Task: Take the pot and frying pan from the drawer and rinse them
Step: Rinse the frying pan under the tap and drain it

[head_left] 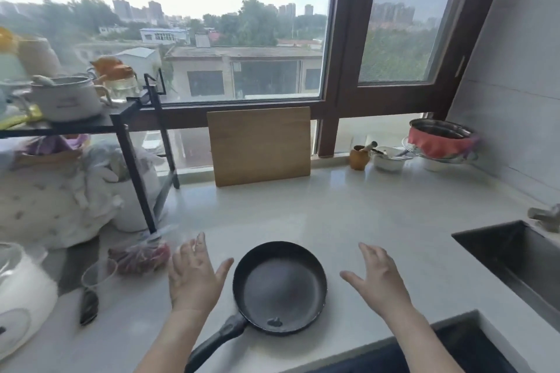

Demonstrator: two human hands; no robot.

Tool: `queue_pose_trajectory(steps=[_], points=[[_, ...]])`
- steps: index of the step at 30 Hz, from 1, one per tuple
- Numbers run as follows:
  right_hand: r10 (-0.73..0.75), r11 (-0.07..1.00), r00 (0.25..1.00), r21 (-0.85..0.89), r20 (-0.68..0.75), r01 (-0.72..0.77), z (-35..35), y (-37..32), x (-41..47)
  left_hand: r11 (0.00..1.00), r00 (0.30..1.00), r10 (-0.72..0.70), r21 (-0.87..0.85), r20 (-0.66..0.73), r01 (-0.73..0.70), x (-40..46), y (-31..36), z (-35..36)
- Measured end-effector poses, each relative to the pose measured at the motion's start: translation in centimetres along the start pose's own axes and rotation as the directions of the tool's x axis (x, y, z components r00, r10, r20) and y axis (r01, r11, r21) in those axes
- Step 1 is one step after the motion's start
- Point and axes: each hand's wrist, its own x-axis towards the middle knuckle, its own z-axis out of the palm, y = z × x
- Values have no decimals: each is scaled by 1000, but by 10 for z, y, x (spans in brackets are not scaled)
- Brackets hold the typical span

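Pan: round black frying pan (pixel 280 288) sat on pale countertop (pixel 348 221), staged near the sink (pixel 515 260), I judged.
Hands: my left hand (pixel 194 278) and right hand (pixel 380 280) hovered spread, empty.

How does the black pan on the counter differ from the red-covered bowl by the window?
The pan is black, shallow, uncovered, with a long handle; the bowl is metal, deeper, wrapped in red, without one. The pan lies near between both hands; the bowl sits far right. Both are round.
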Motion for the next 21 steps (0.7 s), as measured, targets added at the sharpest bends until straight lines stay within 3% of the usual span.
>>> queue_pose_trajectory(steps=[4,9,14,18,21], points=[[-123,989,965,-55,232,140,22,22,52,993,993,-114,48,41,112,-6,4,44],[-260,951,851,-34,456,308,51,36,98,976,960,-217,46,174,212,-20,11,80],[-281,936,742,4,609,351,78,49,131,981,884,-173,1,435,192,-27,16,93],[-274,939,603,73,749,336,95,54,149,989,852,-122,-14,508,150,-28,14,97],[-296,936,564,117,771,331,104,56,157,996,842,-58,-26,537,86,-22,10,99]])
